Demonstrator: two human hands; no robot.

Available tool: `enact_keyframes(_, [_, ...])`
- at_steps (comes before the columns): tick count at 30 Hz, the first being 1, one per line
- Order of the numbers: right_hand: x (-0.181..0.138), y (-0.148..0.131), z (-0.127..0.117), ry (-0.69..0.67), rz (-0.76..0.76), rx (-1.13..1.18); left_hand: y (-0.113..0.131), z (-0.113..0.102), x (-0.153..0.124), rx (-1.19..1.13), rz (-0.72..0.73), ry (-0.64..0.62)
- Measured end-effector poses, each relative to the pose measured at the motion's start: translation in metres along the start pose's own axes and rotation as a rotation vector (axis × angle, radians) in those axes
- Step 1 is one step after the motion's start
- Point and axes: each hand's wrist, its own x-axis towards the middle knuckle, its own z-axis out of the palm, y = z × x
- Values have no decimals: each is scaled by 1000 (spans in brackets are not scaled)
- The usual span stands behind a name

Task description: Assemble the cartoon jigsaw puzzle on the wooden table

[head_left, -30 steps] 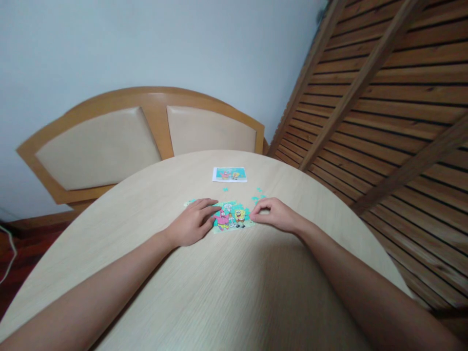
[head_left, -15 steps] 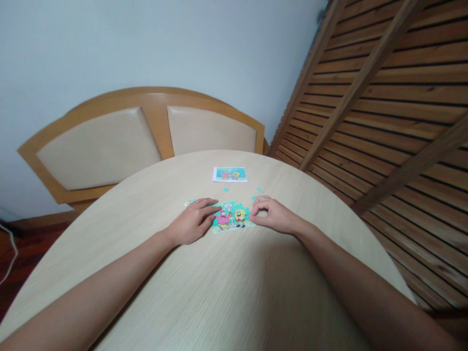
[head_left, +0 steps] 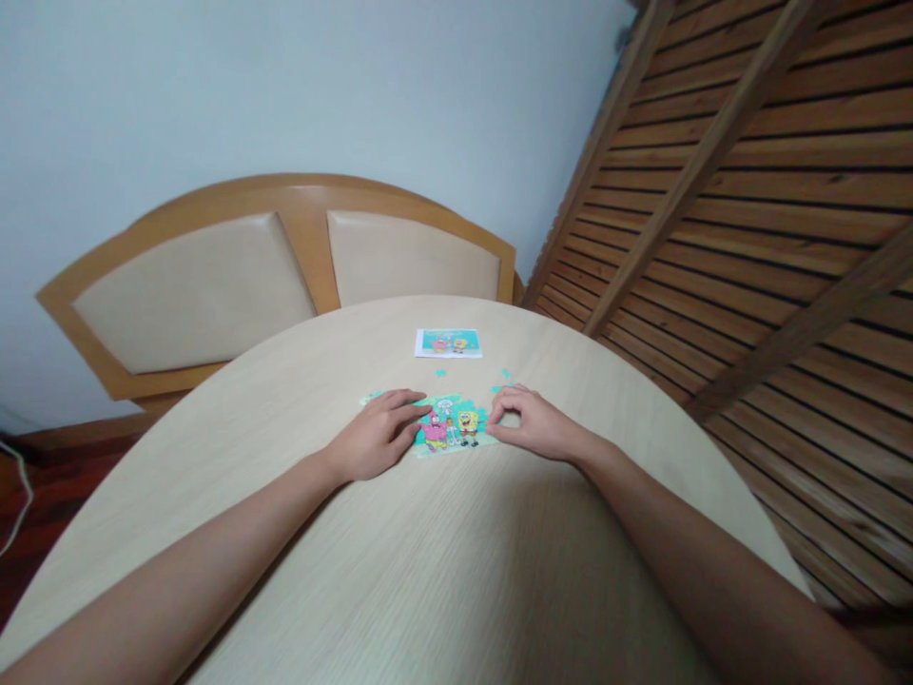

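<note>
A small cartoon jigsaw puzzle (head_left: pixel 451 425) with a teal background lies partly assembled on the round pale wooden table (head_left: pixel 428 571). My left hand (head_left: pixel 375 438) lies flat on the puzzle's left part, fingers stretched out over it. My right hand (head_left: pixel 532 423) rests at the puzzle's right edge, its fingers curled and thumb near the fingertips. Whether a piece sits between them is hidden. A few loose teal pieces (head_left: pixel 499 383) lie just beyond my right hand.
A printed reference picture (head_left: pixel 448 342) of the puzzle lies further back on the table. Behind the table stands a wooden bench back with beige padded panels (head_left: pixel 278 276). A slatted wooden wall (head_left: pixel 748 209) runs along the right.
My right hand has slid slightly left, closer to the puzzle's right edge, and its fingers have curled in. My left hand has stayed on the puzzle.
</note>
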Motion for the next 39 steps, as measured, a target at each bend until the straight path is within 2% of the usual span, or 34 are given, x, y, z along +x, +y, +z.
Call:
enact_keyframes(5, [2,-6,-1,75,-16,31,1,-1,0,-11,6,2])
enact_keyframes(7, [3,-4,-5,207,52,55,1,-1,1,-23,11,21])
enact_keyframes(10, [2,9,-11,468,233,34,1,-3,2,-47,-41,83])
enact_keyframes(12, [0,23,-14,547,339,-19,1,-3,3,-53,-95,118])
enact_keyframes(16, [-4,44,-13,513,411,-117,0,-4,3,-46,-55,94])
enact_keyframes(20, [-5,42,-9,401,399,-214,4,-3,2,-55,-2,65])
enact_keyframes(22, [-6,36,-8,353,390,-260,4,-4,3,-71,-54,74])
enact_keyframes(25, [-6,29,-8,290,386,-309,-4,-9,2,-20,-211,149])
enact_keyframes(28, [-6,28,-7,265,397,-319,-25,-17,-2,114,-371,213])
enact_keyframes(31, [-5,30,-6,294,412,-319,-48,-23,-7,176,-462,243])
enact_keyframes(35, [-6,31,-7,343,431,-347,-54,-22,-7,104,-343,186])
enact_keyframes(39, [-7,31,-6,337,427,-385,-29,-17,-2,39,-203,129])
